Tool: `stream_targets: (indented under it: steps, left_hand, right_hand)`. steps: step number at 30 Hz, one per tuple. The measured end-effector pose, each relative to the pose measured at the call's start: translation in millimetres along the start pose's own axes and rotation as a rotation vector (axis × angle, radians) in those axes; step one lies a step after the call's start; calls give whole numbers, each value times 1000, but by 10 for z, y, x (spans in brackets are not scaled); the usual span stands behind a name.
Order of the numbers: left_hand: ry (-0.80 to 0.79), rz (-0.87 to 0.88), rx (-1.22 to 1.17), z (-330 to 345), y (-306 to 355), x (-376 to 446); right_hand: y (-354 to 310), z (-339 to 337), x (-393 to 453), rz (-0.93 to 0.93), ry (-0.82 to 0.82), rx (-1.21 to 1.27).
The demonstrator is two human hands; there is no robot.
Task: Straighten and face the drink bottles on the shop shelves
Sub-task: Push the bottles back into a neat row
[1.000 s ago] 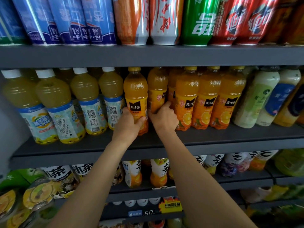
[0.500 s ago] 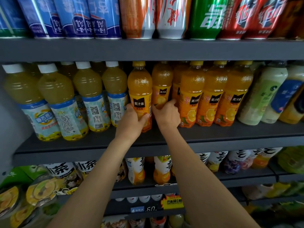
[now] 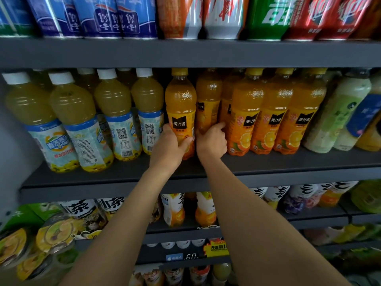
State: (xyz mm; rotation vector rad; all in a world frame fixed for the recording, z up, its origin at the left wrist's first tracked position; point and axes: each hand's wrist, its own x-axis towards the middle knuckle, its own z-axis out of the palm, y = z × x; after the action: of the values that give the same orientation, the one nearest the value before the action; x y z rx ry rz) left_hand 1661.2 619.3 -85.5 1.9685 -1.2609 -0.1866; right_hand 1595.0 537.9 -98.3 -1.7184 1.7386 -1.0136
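Observation:
A row of orange juice bottles stands on the middle grey shelf (image 3: 268,162). My left hand (image 3: 168,145) grips the lower part of the front orange juice bottle (image 3: 181,104), whose black label faces me. Just to its right, my right hand (image 3: 211,139) holds the base of a second orange juice bottle (image 3: 207,100) set further back, its label turned partly sideways. Three more orange juice bottles (image 3: 272,112) stand to the right with labels facing forward.
Yellow drink bottles with white caps (image 3: 111,112) fill the shelf's left part, pale green bottles (image 3: 338,112) the right. Cans (image 3: 136,15) line the shelf above. Tea and juice bottles (image 3: 173,209) sit on the lower shelves, with a price tag (image 3: 183,257) below.
The second bottle under my right hand has turned, so its label now faces more sideways. My left hand has kept its grip on the front bottle. The view has tilted up slightly.

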Motion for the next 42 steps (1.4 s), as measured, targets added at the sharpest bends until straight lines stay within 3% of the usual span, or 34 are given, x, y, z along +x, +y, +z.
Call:
stream_targets:
  steps: [11,19,22,26,31,34,40,42]
  left_hand:
    - [-15,23,23,-15,-15,29]
    - [-23,48,23,-11,-46,37]
    - [-38,42,19,-30,-40,57]
    - [-41,53,19,-35,-61,65]
    - [-35,59,38,-21,-89,64]
    - [-55,63,31,-27,-85,66]
    - [-57,71,34,-41,-84,87]
    - [-48,75,39,-41,-102,88]
  right_hand:
    - [130,-12,63,-21,-56,160]
    - [144,-52,-16,-99,63,283]
    - [152,-32,51,-134,-68,184]
    - [78,-46,239,-2,-285,201]
    - [65,43,35,-86,-69,-86]
    - [87,42,27,-110,-35,-60]
    - [25,-61,272,-36,-359,104]
    - [-16,-65,237,-16,-343,118]
